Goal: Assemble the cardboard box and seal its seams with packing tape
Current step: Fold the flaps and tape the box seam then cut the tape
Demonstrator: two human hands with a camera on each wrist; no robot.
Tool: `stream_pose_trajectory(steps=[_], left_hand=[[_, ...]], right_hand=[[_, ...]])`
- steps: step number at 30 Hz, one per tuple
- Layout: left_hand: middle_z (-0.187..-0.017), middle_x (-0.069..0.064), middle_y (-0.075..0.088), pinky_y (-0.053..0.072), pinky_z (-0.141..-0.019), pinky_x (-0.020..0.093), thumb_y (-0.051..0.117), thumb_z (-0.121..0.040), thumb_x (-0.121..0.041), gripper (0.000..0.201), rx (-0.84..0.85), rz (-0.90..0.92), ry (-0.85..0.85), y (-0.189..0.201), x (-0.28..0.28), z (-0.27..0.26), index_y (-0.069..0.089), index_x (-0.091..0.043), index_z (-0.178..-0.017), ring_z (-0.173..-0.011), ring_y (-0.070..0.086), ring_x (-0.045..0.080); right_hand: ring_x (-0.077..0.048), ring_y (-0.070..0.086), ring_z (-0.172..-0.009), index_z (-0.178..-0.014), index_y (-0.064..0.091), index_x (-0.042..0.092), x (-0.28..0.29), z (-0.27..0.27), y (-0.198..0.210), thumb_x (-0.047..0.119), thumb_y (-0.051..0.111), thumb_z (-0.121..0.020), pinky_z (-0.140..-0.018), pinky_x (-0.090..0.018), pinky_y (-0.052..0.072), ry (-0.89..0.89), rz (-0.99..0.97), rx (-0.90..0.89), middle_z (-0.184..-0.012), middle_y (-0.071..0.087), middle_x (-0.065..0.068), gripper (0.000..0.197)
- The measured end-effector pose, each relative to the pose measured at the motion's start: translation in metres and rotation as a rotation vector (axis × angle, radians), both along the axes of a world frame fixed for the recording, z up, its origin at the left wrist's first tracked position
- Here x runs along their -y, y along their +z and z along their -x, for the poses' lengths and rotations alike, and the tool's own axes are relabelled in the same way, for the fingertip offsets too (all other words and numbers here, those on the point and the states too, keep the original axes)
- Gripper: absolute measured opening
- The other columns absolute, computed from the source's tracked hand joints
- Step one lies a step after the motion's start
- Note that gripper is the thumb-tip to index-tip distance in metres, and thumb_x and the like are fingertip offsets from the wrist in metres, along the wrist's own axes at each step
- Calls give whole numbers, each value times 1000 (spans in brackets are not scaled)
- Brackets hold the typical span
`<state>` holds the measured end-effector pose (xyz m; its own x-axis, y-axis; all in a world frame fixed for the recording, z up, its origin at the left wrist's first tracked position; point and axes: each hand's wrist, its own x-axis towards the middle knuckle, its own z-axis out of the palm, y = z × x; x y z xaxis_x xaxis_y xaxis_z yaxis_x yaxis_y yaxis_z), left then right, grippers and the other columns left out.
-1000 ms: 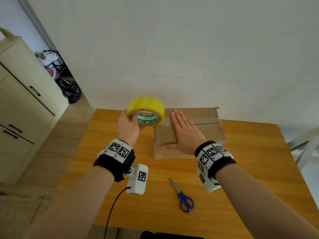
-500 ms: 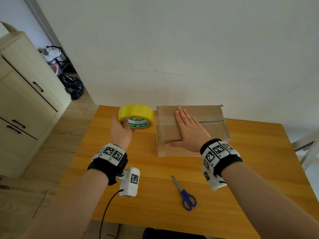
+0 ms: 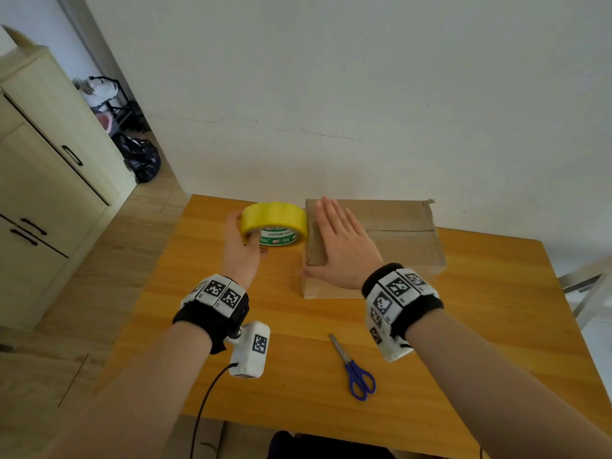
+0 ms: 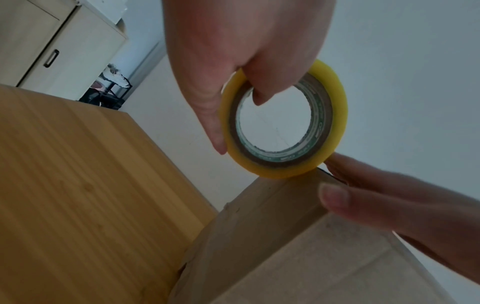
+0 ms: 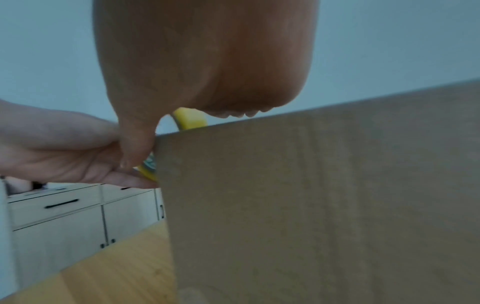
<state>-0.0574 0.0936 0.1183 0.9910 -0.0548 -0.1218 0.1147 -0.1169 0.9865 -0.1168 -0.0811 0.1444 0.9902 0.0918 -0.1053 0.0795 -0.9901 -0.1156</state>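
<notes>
A brown cardboard box [image 3: 397, 233] stands closed at the back of the wooden table [image 3: 496, 326], its top flaps meeting in a seam. My right hand [image 3: 341, 246] lies flat with straight fingers on the left part of the box top. My left hand [image 3: 240, 246] grips a yellow roll of packing tape [image 3: 273, 220] just left of the box, a finger hooked through its core [image 4: 259, 92] and the thumb along the outer rim. The roll [image 4: 335, 127] sits level with the box's top left edge [image 4: 285, 191]. The box wall [image 5: 324, 205] fills the right wrist view.
Blue-handled scissors [image 3: 356, 372] lie on the table near its front edge, between my forearms. A cream cabinet [image 3: 49, 193] stands left of the table, with a black bag [image 3: 142, 157] on the floor beyond it. A pale frame [image 3: 586, 293] shows at the right edge.
My left hand has lowered the tape roll from above the table and brought it right, close against the box's left top edge. My right hand has stayed flat on the box.
</notes>
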Motion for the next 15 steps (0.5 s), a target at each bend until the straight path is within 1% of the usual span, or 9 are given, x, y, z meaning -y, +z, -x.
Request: stream_pose_trajectory(steps=[2,4,6,7,8,10,12,14,15], left_hand=[[-118,3,49,56,-75,31,47,-95,-8,32,0,0,-4,2,-3,1,38,-20,-122,-104,55,20],[-104,-3,53,54,-75,31,50,-93,-10,26,16,-45,-13,3,-8,1,38,-20,-114,-100,56,20],[-92,-5,52,49,-66,24,56,-90,-12,23,70,-184,-46,3,-15,0,41,-17,-107,-93,56,19],[-92,-1,53,45,-62,20,60,-88,-13,24,98,-254,-75,4,-19,-1,43,-14,-106,-90,56,18],[-94,1,55,43,-60,18,63,-86,-13,27,126,-314,-115,7,-22,-3,45,-12,-106,-89,56,17],[-99,2,57,46,-63,17,70,-81,-17,37,189,-384,-236,14,-25,-4,48,-9,-110,-90,57,15],[-98,-1,59,50,-68,19,75,-74,-27,48,219,-402,-359,22,-26,-3,51,-11,-112,-87,58,12],[-90,-2,61,48,-66,22,77,-65,-46,56,219,-448,-447,29,-25,0,53,-14,-105,-79,57,9],[-86,1,61,46,-64,24,75,-60,-57,62,210,-488,-491,31,-23,1,55,-14,-100,-74,56,10]], right_hand=[[-20,-15,-145,-147,-18,7,-16,-5,-4,69,49,-81,-119,-33,-6,12,-12,0,-157,-19,-9,112],[-21,-12,-146,-147,-16,5,-23,-7,-9,58,47,-88,-119,-34,-3,-5,-3,-7,-157,-17,-10,102],[-21,-10,-146,-148,-14,6,-22,-5,-14,46,42,-94,-119,-34,-3,-11,14,-8,-158,-15,-11,88],[-21,-11,-146,-148,-14,6,-22,-4,-15,42,39,-95,-119,-34,-3,-12,18,-6,-158,-15,-11,83],[-21,-11,-146,-148,-13,6,-21,-3,-16,40,37,-96,-119,-34,-3,-13,19,-2,-158,-15,-10,80],[-20,-11,-146,-148,-13,7,-19,-2,-17,36,34,-96,-120,-34,-2,-24,13,1,-158,-15,-9,76],[-19,-11,-146,-148,-14,8,-16,-1,-17,33,34,-97,-120,-35,-1,-38,11,-2,-158,-15,-8,74],[-19,-11,-146,-149,-14,10,-12,0,-18,31,34,-97,-120,-35,-1,-42,14,-1,-158,-15,-6,74],[-18,-11,-146,-149,-13,11,-11,1,-19,31,34,-97,-120,-35,-2,-40,10,1,-158,-15,-5,74]])
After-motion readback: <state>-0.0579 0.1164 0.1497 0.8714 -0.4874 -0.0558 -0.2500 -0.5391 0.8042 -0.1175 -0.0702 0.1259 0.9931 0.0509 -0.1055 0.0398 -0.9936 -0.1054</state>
